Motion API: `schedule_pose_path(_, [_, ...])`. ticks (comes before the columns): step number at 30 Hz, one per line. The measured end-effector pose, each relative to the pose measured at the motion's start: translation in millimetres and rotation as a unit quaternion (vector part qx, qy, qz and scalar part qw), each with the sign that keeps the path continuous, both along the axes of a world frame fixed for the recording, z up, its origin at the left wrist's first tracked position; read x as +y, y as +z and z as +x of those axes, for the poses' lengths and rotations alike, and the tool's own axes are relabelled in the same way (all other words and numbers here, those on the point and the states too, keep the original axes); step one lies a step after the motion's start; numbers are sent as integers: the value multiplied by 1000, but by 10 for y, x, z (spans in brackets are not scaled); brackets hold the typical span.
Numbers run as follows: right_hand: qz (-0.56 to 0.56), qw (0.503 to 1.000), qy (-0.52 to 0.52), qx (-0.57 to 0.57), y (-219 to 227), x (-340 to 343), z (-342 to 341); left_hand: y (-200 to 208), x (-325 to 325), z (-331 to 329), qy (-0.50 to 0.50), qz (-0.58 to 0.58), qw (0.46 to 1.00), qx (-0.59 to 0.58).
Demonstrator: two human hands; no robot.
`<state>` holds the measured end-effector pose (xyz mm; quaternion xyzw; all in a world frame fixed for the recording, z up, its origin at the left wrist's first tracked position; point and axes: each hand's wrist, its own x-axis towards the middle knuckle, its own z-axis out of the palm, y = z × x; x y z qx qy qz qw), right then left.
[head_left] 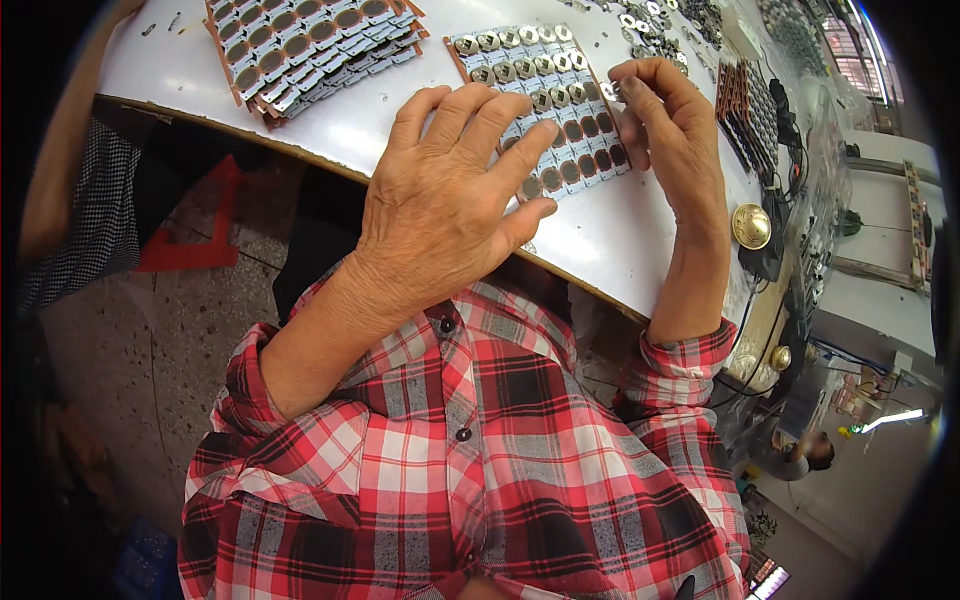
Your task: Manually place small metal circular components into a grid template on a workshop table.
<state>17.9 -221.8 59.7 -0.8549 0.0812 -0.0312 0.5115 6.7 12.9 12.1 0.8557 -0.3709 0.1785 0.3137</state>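
Observation:
A flat panel (pixel 590 142) of light-blue circuit boards with orange-brown edges lies on the white table in front of me. Shiny metal pieces with diamond-shaped middles (pixel 515 67) cover its far rows, while dark round spots show bare in the near rows. My left hand (pixel 430 195) is spread palm down over the panel's left side, hiding part of it; whether the fingertips press on it I cannot tell. At the right edge, my right hand (pixel 680 145) pinches a small silvery metal piece (pixel 611 91) between thumb and forefinger.
Stacked similar panels (pixel 310 45) sit at the far left, and more (pixel 748 110) at the right. Loose metal pieces (pixel 648 30) are scattered at the back. A gold-coloured round object (pixel 751 227) lies right of my forearm. Another person's arm (pixel 60 170) shows at left, near a red stool (pixel 205 235).

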Motion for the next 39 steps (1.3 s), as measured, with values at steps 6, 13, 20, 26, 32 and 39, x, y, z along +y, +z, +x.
schedule_pose_path(6, [-190, 966, 123, -122, -89, -86, 14, -34, -19, 11, -4, -11, 1000, -5])
schedule_pose_path(13, [-79, 992, 70, -67, -10, -216, -2, -42, -11, 12, -5, -10, 1000, -13])
schedule_pose_path(20, [-17, 996, 41, -72, -120, -59, 71, -11, 8, -2, 1, -1, 1000, 5])
schedule_pose_path(26, [-31, 993, 68, -95, -166, -137, 77, -22, -3, -3, -3, -5, 1000, 9])
schedule_pose_path(32, [-25, 993, 56, -103, -176, -49, 85, -19, 10, -2, 0, -10, 1000, 7])
schedule_pose_path(39, [-100, 989, 64, -84, -216, -90, 103, -8, 0, -10, -5, -16, 1000, 13])
